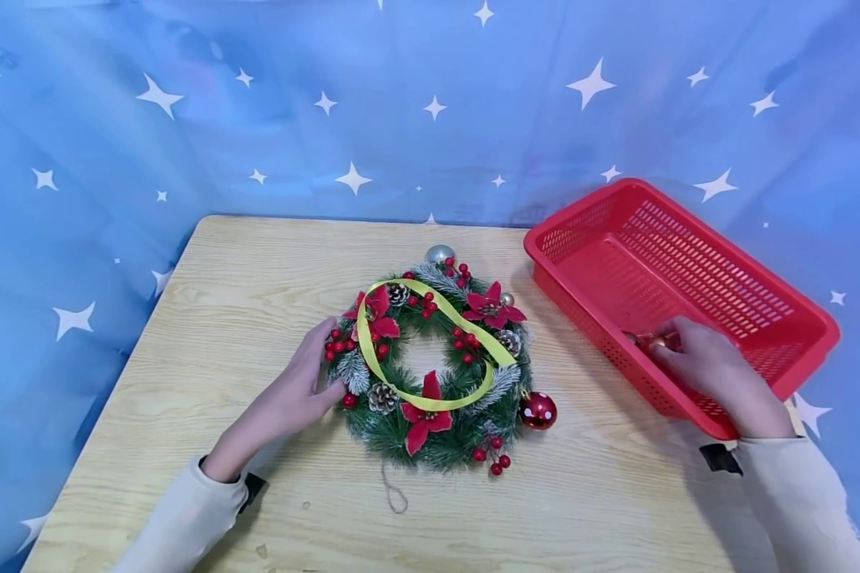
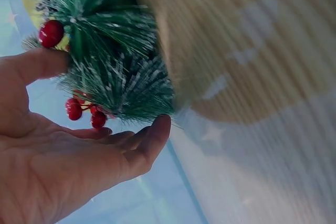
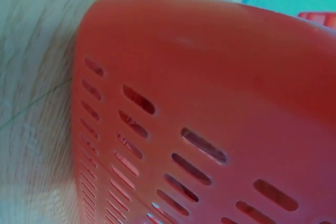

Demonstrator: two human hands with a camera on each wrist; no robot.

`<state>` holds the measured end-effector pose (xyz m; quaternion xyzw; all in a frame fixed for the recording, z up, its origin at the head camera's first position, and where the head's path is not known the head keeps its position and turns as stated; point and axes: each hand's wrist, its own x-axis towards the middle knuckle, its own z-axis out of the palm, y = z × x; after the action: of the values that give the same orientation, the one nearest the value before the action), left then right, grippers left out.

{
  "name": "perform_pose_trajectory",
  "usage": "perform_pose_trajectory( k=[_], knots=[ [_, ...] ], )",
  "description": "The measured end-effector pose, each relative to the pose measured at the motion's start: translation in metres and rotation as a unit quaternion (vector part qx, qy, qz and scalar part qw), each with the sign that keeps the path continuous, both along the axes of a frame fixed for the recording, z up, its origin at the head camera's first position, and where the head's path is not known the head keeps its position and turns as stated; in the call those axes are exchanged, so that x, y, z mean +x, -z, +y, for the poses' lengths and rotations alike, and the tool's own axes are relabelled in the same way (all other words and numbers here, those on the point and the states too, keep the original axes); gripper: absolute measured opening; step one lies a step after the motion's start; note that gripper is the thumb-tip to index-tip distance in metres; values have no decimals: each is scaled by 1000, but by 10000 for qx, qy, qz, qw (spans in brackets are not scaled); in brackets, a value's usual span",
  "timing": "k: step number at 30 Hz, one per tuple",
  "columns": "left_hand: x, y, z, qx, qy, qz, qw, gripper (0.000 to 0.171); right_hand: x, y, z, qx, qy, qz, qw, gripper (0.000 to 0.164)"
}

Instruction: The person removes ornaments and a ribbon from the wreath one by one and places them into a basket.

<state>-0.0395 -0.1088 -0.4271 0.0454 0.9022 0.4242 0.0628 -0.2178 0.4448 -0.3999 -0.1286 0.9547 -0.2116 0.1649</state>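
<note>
A green wreath (image 1: 373, 430) lies on the table, dressed with red poinsettias, pinecones, frosted sprigs and red berries. A loose yellow ribbon (image 1: 440, 404) loops over its top. My left hand (image 1: 303, 390) rests at the wreath's left edge, thumb and fingers spread around the outer needles; the left wrist view shows the thumb (image 2: 44, 65) beside a red berry. My right hand (image 1: 709, 362) reaches into a red plastic basket (image 1: 688, 239), thumb and fingers pinching a small gold ball ornament (image 1: 657, 342). In the right wrist view the slotted basket wall hides that hand.
Around the wreath sit a red dotted bauble (image 1: 538, 411) on the right, a silver bauble (image 1: 440, 254) behind and a small gold bauble (image 1: 506, 299). A thin cord loop (image 1: 396, 497) lies in front. A blue star-patterned cloth (image 1: 401, 143) hangs behind the wooden table (image 1: 258, 263).
</note>
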Motion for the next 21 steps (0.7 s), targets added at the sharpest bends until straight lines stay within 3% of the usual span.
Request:
perform_pose_trajectory(
  k=[5,13,21],
  knots=[
    [7,-2,3,-17,49,167,9998,96,0,0,-2,93,84,69,9999,59],
    [16,-3,22,-12,-167,500,9986,105,17,-3,-17,-295,615,894,9937,71],
    [20,1,36,-439,-356,630,9964,120,38,-15,-38,-1096,749,1913,9725,63]
  ],
)
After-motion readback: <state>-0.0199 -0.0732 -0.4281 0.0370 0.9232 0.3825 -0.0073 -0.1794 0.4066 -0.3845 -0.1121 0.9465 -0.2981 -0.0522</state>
